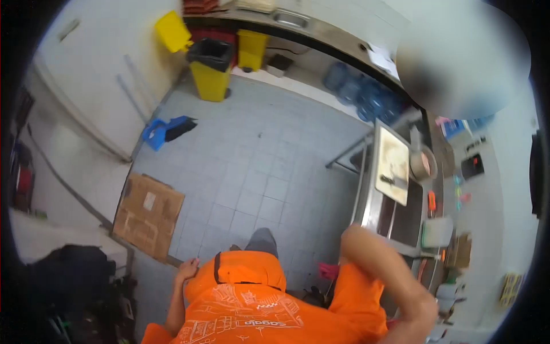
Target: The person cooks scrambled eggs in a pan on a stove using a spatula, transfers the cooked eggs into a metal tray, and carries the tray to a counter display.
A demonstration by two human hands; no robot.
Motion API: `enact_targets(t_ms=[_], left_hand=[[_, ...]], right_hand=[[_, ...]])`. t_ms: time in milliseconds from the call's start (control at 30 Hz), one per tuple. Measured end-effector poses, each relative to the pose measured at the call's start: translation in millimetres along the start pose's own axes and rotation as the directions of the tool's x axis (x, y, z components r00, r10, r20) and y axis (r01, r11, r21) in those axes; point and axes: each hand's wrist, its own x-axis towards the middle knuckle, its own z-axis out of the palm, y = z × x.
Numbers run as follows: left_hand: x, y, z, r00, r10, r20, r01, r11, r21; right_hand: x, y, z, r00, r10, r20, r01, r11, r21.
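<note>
My left hand (187,268) hangs beside the orange clothing (249,268) at my waist, its fingers loosely bent, with no object visible in it. On the other side my right arm is bent at the elbow, and my right hand (350,243) is turned down near my orange sleeve; its fingers are hidden. Close to it lies something pink (328,270), perhaps cloth. Beyond my right arm, a white cutting board (392,152) rests across a metal sink unit (366,212). A knife (394,182) with a dark handle lies on the board.
A flattened cardboard box (148,215) lies on the tiled floor at left, below a blue dustpan (154,135) and a black broom head (181,128). Yellow bins (209,80) and several blue water jugs (366,97) stand along the far counter. A pot (423,164) sits beside the board.
</note>
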Motion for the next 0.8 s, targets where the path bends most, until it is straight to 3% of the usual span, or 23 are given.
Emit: enact_targets(t_ms=[33, 100, 167, 233, 267, 367, 467, 533, 567, 600, 633, 667, 733, 800], left_hand=[[-15, 20, -18, 0.990, -0.016, -0.139, 0.011, 0.999, -0.036], [-8, 30, -53, 0.984, 0.038, -0.175, -0.098, 0.933, -0.347], [0, 58, -107, 0.984, 0.069, -0.164, -0.161, 0.733, -0.661], [24, 62, -174, 0.894, 0.228, -0.384, -0.402, 0.786, -0.469], [24, 74, -219, 0.885, 0.198, -0.421, -0.414, 0.749, -0.517], [51, 29, -320, 0.800, 0.091, -0.593, -0.483, 0.685, -0.545], [79, -76, -368, 0.572, -0.222, -0.790, -0.363, 0.795, -0.486], [97, -173, -330, 0.411, -0.591, -0.694, -0.367, 0.589, -0.720], [80, -194, -309, 0.305, -0.733, -0.608, -0.117, 0.605, -0.788], [82, -242, -271, 0.371, -0.893, -0.254, 0.064, 0.297, -0.953], [64, -269, -226, 0.363, -0.879, -0.308, 0.206, 0.398, -0.894], [40, -285, -188, 0.535, -0.845, -0.010, 0.526, 0.342, -0.779], [-1, -279, -165, 0.540, -0.771, 0.339, 0.615, 0.086, -0.784], [-15, -279, -170, 0.487, -0.735, 0.471, 0.535, -0.175, -0.827]], right_hand=[[17, 36, -23, 0.998, -0.059, 0.030, 0.058, 0.998, 0.019], [48, 105, -61, 0.987, -0.152, 0.059, 0.150, 0.988, 0.047], [77, 171, -94, 0.966, -0.242, 0.086, 0.234, 0.968, 0.094], [103, 244, -120, 0.929, -0.356, 0.099, 0.336, 0.926, 0.173], [114, 284, -130, 0.902, -0.421, 0.101, 0.392, 0.893, 0.223], [155, 417, -148, 0.792, -0.603, 0.094, 0.512, 0.740, 0.436], [217, 554, -161, 0.635, -0.767, 0.093, 0.541, 0.527, 0.656], [275, 617, -166, 0.533, -0.841, 0.089, 0.514, 0.406, 0.755], [299, 645, -169, 0.496, -0.865, 0.082, 0.500, 0.361, 0.787], [326, 673, -178, 0.458, -0.887, 0.069, 0.493, 0.317, 0.810], [356, 696, -185, 0.428, -0.902, 0.058, 0.488, 0.285, 0.825], [384, 721, -195, 0.401, -0.915, 0.049, 0.482, 0.256, 0.838], [435, 771, -218, 0.357, -0.933, 0.037, 0.473, 0.215, 0.854], [476, 821, -234, 0.323, -0.946, 0.032, 0.481, 0.193, 0.855]])
